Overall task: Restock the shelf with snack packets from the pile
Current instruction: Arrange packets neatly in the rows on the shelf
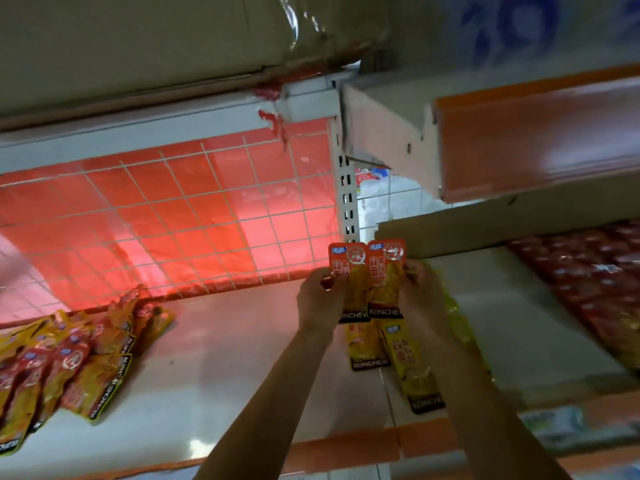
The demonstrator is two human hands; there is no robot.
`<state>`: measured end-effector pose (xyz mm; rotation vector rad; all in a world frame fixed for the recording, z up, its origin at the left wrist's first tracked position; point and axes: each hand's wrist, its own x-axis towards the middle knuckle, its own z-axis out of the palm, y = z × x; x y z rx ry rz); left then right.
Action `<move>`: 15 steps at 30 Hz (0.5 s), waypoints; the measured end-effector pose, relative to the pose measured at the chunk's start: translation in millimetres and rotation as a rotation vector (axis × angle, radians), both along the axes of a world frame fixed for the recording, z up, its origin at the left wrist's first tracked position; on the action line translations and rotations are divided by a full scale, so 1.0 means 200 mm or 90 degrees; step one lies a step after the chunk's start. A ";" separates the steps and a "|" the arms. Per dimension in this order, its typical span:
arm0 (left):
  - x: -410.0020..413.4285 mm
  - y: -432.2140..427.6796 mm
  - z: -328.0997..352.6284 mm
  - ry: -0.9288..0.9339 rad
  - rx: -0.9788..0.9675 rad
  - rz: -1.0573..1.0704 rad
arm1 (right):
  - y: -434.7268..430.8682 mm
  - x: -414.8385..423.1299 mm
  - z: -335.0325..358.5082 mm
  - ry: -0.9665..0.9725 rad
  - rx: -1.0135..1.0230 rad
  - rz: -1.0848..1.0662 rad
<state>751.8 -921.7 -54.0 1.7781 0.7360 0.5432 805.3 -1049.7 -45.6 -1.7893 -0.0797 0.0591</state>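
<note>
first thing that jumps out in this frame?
Two red-and-yellow snack packets, held upright side by side by the left hand and right hand at centre. Behind them glows a red panel behind a white wire grid. A pile of packets sprawls on the shelf at far left.

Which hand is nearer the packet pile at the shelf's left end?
Left. The left hand is right of the pile; the right hand is farther right.
</note>
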 end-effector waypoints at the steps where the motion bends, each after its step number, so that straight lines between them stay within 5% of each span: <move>1: 0.03 -0.05 0.00 0.005 0.015 -0.009 | -0.06 0.02 0.01 0.001 -0.009 -0.015; 15: 0.53 -0.81 -0.03 -0.030 0.006 -0.079 | -0.91 0.40 -0.01 0.034 0.001 -0.178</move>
